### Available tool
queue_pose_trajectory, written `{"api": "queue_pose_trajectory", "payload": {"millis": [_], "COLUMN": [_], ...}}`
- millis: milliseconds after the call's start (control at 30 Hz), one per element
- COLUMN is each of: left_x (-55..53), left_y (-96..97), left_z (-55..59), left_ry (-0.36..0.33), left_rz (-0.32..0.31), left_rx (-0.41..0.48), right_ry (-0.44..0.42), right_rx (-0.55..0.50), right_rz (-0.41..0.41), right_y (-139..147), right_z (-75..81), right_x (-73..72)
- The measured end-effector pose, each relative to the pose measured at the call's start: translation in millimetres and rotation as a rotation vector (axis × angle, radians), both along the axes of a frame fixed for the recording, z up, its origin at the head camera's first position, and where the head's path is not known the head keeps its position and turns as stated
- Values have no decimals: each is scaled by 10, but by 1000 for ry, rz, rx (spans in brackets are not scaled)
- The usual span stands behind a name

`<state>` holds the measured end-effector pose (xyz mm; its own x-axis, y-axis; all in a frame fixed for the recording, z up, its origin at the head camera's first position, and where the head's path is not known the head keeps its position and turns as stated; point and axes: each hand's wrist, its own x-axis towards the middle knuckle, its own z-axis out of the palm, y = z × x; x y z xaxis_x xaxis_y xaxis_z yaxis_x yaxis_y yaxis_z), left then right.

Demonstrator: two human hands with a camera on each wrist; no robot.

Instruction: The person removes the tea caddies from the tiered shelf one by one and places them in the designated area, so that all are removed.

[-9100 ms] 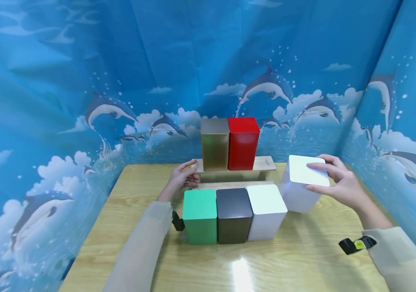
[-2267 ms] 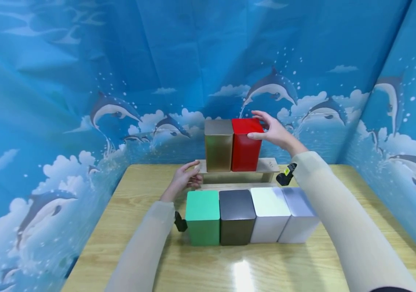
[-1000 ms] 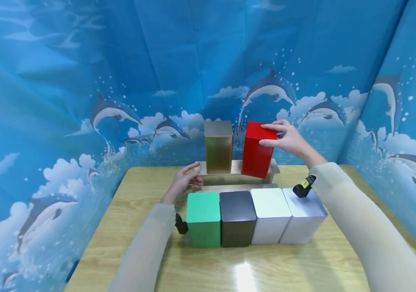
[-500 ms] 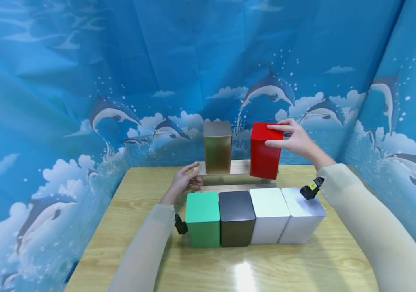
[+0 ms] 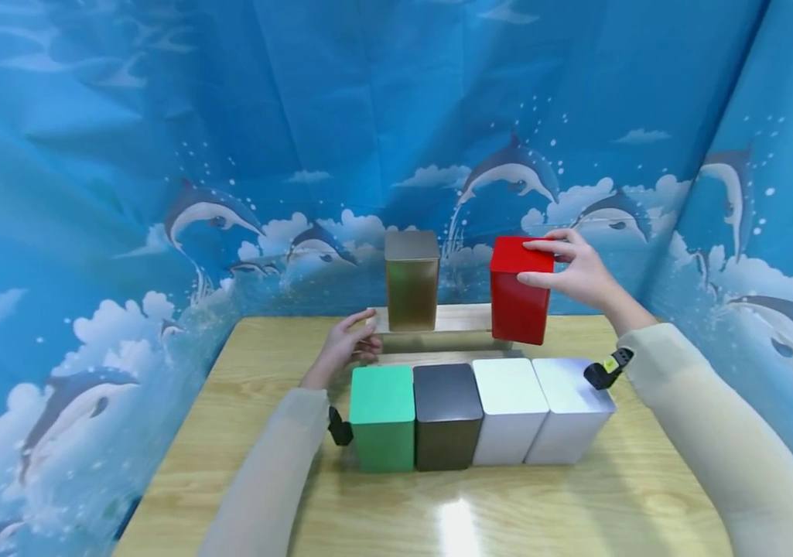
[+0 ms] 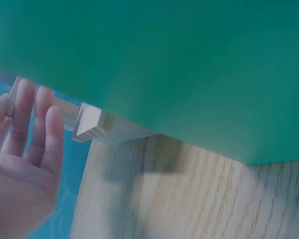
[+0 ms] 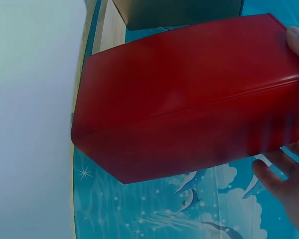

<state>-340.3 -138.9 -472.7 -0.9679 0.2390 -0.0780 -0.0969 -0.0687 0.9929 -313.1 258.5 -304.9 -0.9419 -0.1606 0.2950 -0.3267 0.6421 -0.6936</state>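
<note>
My right hand (image 5: 580,271) grips a red rectangular tin (image 5: 514,305) by its top right side, fingers over the lid and thumb on the front. The tin hangs slightly tilted at the right end of a low wooden stand (image 5: 464,317); the right wrist view shows its side and bottom edge off the wood. On the stand's left part a gold tin (image 5: 412,292) stands upright. My left hand (image 5: 342,348) holds the stand's left end; in the left wrist view its thumb and forefinger lie on either side of the plank end (image 6: 13,99).
In front of the stand, a green tin (image 5: 383,445), a black tin (image 5: 446,445) and two white tins (image 5: 510,437) stand side by side in a row on the wooden table (image 5: 368,518). A blue dolphin-print curtain (image 5: 326,155) hangs behind and at the sides.
Earlier my right hand set a second white tin at the row's right end. It then took the red tin from beside the gold tin and moved it right. My left hand stays put.
</note>
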Motion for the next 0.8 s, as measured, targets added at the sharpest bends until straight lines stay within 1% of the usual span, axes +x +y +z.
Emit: {"api": "queue_pose_trajectory", "payload": {"millis": [67, 233, 400, 600, 800], "left_x": [-9, -9, -8, 0, 11], "left_y": [-10, -19, 2, 15, 17], "left_z": [1, 18, 31, 43, 45], "left_ry": [7, -8, -14, -41, -45], "left_rz": [-5, 8, 7, 20, 14], "left_rx": [3, 11, 12, 19, 18], "right_ry": [10, 22, 36, 52, 70], "right_rx": [2, 4, 9, -11, -23], "right_rz": [-5, -16, -43, -83, -112], "right_y": [25, 107, 218, 345, 455], "right_z": [3, 0, -12, -74, -143], "right_x": [22, 81, 143, 212, 289]}}
